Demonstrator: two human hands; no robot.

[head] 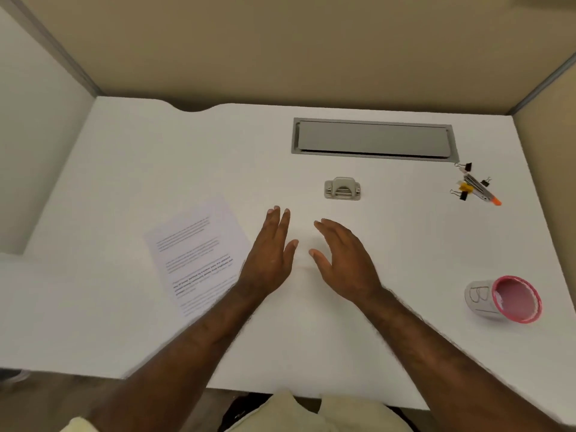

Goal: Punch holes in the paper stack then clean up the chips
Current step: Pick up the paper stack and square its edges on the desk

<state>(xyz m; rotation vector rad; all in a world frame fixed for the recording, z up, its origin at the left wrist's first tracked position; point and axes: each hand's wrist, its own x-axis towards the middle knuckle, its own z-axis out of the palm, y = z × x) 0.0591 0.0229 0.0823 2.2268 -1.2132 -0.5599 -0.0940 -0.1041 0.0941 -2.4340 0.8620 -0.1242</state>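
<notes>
On the desk (pixel 124 182) I see the paper stack (pixel 199 254) at left, the hole punch (pixel 342 188) beyond my two hands, the cable hatch (pixel 374 138) behind it, clips and a marker (pixel 475 187) far right, and a cup (pixel 503 299) on its side near right.

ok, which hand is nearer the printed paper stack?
Left. The left hand hovers open just beside the white printed paper stack, at its right edge. The right hand is farther right, open over the bare white desk.

I count one paper stack (pixel 199 254), one hole punch (pixel 342 188), one cup (pixel 503 299), one marker (pixel 481 190), perhaps four binder clips (pixel 465 166), and two hands: left hand (pixel 270 257), right hand (pixel 346 260).
</notes>
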